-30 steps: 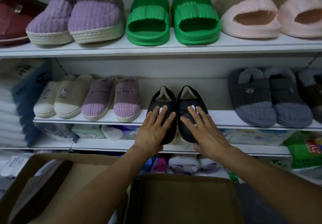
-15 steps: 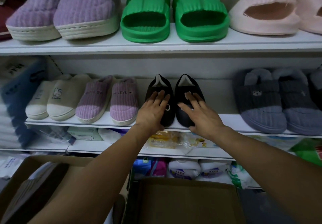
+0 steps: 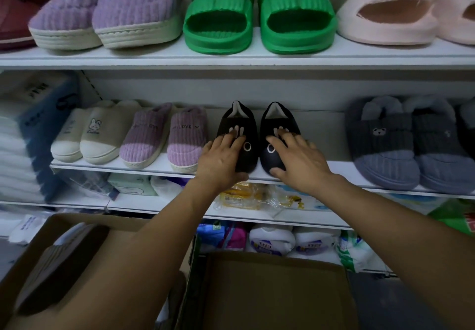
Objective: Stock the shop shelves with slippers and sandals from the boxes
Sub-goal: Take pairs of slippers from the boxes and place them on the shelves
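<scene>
So my left hand (image 3: 220, 161) is lying flat on the left black slipper (image 3: 240, 134), fingers straight and spread over the top, thumb down by the toe near the shelf edge. My right hand (image 3: 299, 161) is doing the same on the right black slipper (image 3: 276, 137), fingers spread out, thumb tucked at the toe, nothing actually gripped by either one. The two black slippers sit side by side on the middle shelf (image 3: 339, 169), toes pointing out toward me, white lining showing at the heels. Just left of them is a purple pair (image 3: 164, 137), then a beige pair (image 3: 95, 137) with a bunny on it. Off to the right there's a grey-blue pair (image 3: 411, 144) with a little bear face. The top shelf (image 3: 231, 57) has fuzzy purple slippers (image 3: 102, 11), green slides (image 3: 257, 13) and pink fluffy ones (image 3: 388, 13). Down low are two open cardboard boxes (image 3: 270, 291), and packaged goods fill the lower shelves behind them.
</scene>
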Demonstrator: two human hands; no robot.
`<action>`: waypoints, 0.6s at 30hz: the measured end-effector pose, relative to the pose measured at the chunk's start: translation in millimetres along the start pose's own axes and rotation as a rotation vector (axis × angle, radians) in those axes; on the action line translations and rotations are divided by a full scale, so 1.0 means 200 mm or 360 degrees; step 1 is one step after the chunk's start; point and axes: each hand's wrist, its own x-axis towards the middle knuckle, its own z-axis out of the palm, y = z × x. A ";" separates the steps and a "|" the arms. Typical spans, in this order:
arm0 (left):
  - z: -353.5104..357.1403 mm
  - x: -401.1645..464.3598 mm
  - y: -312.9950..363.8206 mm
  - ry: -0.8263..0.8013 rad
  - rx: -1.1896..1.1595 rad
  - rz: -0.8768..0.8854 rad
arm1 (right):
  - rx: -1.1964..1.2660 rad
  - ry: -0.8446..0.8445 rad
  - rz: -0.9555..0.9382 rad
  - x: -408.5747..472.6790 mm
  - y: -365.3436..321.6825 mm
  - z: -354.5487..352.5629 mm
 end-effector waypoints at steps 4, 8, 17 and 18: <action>-0.05 -0.27 0.03 0.0292 -0.0178 -0.0082 | 0.0092 0.0184 0.0003 -0.14 -0.07 -0.07; -0.10 -0.55 0.08 0.0351 -0.0420 -0.0207 | 0.0300 0.0208 -0.0015 -0.33 -0.19 -0.04; 0.09 -1.23 -0.02 0.0003 -0.0748 -0.0576 | 0.0478 -0.0134 -0.0243 -0.59 -0.59 0.17; 0.11 -1.29 -0.07 -0.0031 -0.0761 -0.0619 | 0.0491 -0.0178 -0.0267 -0.59 -0.65 0.20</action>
